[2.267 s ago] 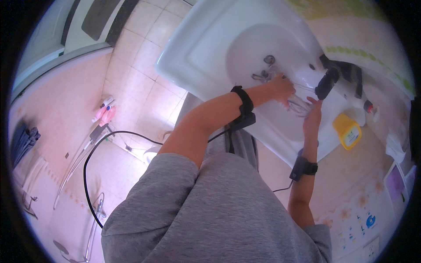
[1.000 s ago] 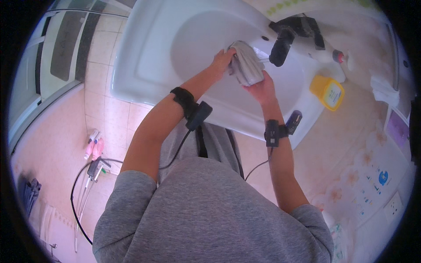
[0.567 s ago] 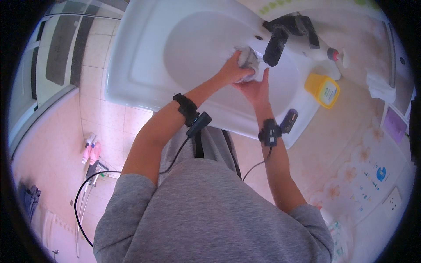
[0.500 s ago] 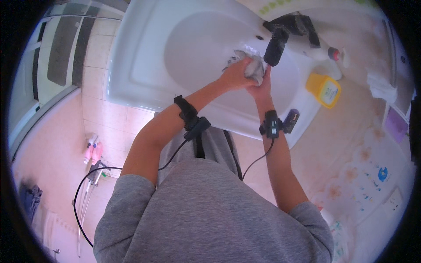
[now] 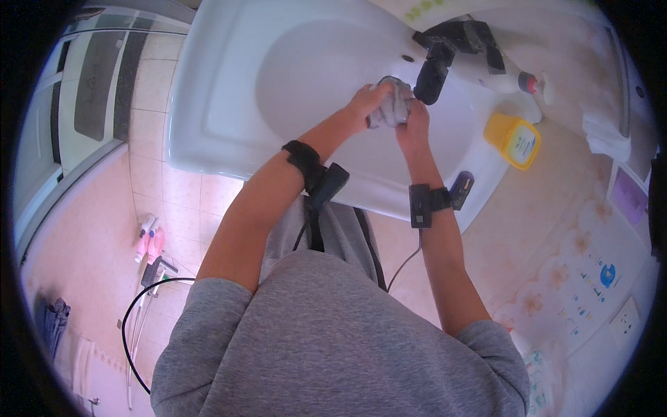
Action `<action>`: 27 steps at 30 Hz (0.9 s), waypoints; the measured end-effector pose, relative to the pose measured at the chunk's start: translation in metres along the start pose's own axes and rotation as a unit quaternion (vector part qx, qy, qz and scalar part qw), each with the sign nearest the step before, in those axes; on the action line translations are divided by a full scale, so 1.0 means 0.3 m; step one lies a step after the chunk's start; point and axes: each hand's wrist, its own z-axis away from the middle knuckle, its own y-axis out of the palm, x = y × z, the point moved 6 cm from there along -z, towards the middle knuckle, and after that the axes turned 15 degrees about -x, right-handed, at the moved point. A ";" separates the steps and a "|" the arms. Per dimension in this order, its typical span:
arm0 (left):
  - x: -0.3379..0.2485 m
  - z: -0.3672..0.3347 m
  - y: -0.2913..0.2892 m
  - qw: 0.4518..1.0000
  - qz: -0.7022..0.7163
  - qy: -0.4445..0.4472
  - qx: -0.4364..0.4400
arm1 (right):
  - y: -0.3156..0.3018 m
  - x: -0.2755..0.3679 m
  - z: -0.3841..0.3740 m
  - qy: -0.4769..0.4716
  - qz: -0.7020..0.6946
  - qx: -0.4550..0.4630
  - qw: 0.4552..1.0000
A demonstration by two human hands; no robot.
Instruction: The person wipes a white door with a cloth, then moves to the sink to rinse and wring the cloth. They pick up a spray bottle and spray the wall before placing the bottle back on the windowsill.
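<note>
Both hands meet over the basin of a white sink (image 5: 215,104), beside the black faucet (image 5: 435,69). Between them is a wet, bunched grey cloth (image 5: 393,104). My left hand (image 5: 366,103) grips its left side with curled fingers. At its right edge, just below the faucet's spout, my right hand (image 5: 415,124) holds the cloth, fingers partly hidden behind it. Black strapped devices with cables sit on both forearms.
On the sink's right rim stand a yellow container (image 5: 513,141) and a small dark purple item (image 5: 461,191). A white bottle with a red top (image 5: 526,83) lies behind the faucet. Pink bottles (image 5: 149,243) and a long-handled tool are on the floor at left.
My hands have turned and drawn slightly apart, spreading the cloth between them. The forearms have rolled, and the running water seen by the cloth earlier is no longer evident.
</note>
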 end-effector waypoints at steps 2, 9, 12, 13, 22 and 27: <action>0.004 -0.006 0.043 0.993 -0.006 -0.011 0.113 | -0.019 0.044 0.025 -0.106 0.181 0.011 0.978; 0.029 -0.012 0.058 0.990 -0.021 -0.108 0.083 | -0.125 0.377 0.070 -0.074 0.243 -0.098 0.962; 0.018 0.019 0.083 0.984 0.007 -0.119 0.136 | -0.094 0.547 0.034 -0.043 0.149 -0.074 0.985; 0.010 0.027 0.089 0.984 0.012 -0.107 0.140 | -0.086 0.571 0.015 -0.049 0.158 -0.086 0.982; -0.078 0.127 0.021 0.984 0.048 -0.057 0.164 | -0.133 0.395 0.019 0.007 0.171 -0.131 0.976; -0.104 0.192 0.015 0.973 0.003 0.036 0.227 | -0.080 0.037 0.201 0.355 -0.007 -0.107 0.929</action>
